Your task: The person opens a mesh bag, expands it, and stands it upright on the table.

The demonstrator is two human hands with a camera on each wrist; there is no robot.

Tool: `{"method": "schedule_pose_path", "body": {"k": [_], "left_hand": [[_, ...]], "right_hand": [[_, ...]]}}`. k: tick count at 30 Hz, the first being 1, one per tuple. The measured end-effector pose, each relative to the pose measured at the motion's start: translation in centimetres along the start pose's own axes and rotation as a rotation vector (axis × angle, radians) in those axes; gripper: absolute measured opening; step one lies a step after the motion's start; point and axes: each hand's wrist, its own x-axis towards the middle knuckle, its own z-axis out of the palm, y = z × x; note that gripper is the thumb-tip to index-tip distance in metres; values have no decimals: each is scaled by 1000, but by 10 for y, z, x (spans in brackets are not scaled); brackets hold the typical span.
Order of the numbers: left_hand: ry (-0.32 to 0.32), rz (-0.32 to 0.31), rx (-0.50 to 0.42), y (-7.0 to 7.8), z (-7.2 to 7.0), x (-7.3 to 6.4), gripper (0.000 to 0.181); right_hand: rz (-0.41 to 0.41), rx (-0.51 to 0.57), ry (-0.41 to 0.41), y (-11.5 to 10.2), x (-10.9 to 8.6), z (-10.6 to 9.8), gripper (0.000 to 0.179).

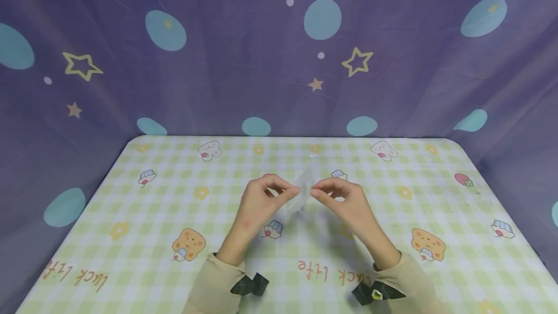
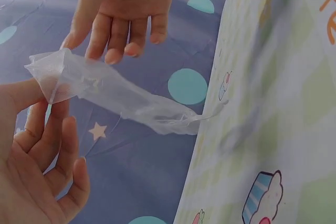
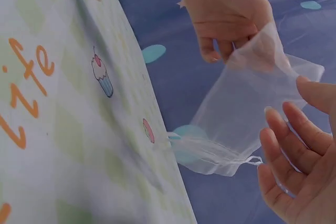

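Note:
A small sheer white drawstring pouch (image 1: 303,189) hangs above the table between two hands. My left hand (image 1: 263,201) pinches one corner of its upper end between thumb and forefinger. The opposite corner is pinched by my right hand (image 1: 350,203) in the same way, with the other fingers loosely bent. In the left wrist view the mesh pouch (image 2: 126,95) narrows toward its gathered end, where thin cords dangle. The right wrist view shows the see-through pouch (image 3: 239,98) spread wider, a cord loop at its lower edge. Nothing can be made out inside it.
A table (image 1: 148,217) with a green-and-white checked cover printed with cupcakes, bears and flowers lies under both hands. Behind it hangs a purple curtain (image 1: 226,62) with stars and blue ovals. Black devices (image 1: 250,285) are strapped at both wrists over beige sleeves.

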Motion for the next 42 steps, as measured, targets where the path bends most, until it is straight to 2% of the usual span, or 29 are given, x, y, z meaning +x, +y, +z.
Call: {"method": "schedule_pose_path", "body": {"k": [5, 14, 18, 24, 29, 35, 42], "left_hand": [[-16, -5, 7, 0, 3, -2, 11], [-63, -1, -5, 0, 6, -2, 12], [-63, 3, -21, 0, 6, -2, 14], [-66, -17, 15, 1, 5, -3, 17], [-53, -8, 25, 2, 4, -2, 13], [-34, -26, 14, 2, 3, -2, 5], [-69, -16, 22, 1, 5, -3, 6]], "right_hand": [[41, 4, -18, -4, -2, 3, 17], [1, -9, 28, -5, -2, 4, 12], [-11, -17, 27, -6, -1, 3, 10], [2, -13, -24, -6, -1, 1, 8], [14, -43, -35, -6, -2, 0, 9], [23, -38, -41, -6, -1, -1, 9], [0, -18, -43, -5, -3, -1, 14]]}}
